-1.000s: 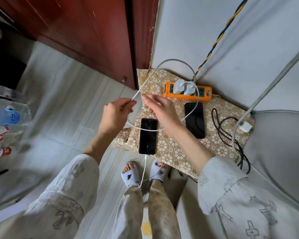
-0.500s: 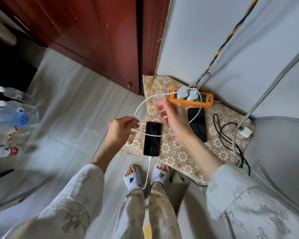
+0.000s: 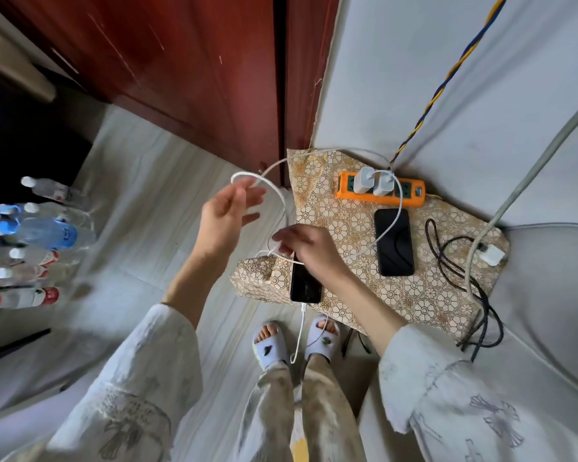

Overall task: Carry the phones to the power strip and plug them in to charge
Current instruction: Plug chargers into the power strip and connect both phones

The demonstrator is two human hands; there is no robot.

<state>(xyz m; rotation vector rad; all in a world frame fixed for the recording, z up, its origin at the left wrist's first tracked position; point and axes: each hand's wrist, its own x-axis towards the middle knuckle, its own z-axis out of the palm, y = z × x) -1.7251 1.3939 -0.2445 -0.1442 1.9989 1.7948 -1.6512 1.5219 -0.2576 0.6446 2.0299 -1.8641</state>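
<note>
Two black phones lie on a gold patterned cloth (image 3: 431,288). The left phone (image 3: 306,283) has a white cable (image 3: 389,228) plugged into its bottom end. The right phone (image 3: 393,241) lies below the orange power strip (image 3: 411,195), which carries two white chargers (image 3: 364,180). My right hand (image 3: 309,246) pinches the white cable just above the left phone. My left hand (image 3: 226,225) is raised to the left of the cloth with its fingers spread, and a loop of the cable hangs over its fingertips.
Several water bottles (image 3: 44,235) lie on the floor at the left. A red wooden door (image 3: 181,68) stands behind. Black cables (image 3: 461,261), a white adapter (image 3: 491,255) and a grey hose (image 3: 514,195) crowd the cloth's right side. My slippered feet (image 3: 271,345) stand below the cloth.
My left hand has released its pinch and opened, rising up and left. The cable loop swung left with it. My right hand dropped from near the strip to the cable above the left phone.
</note>
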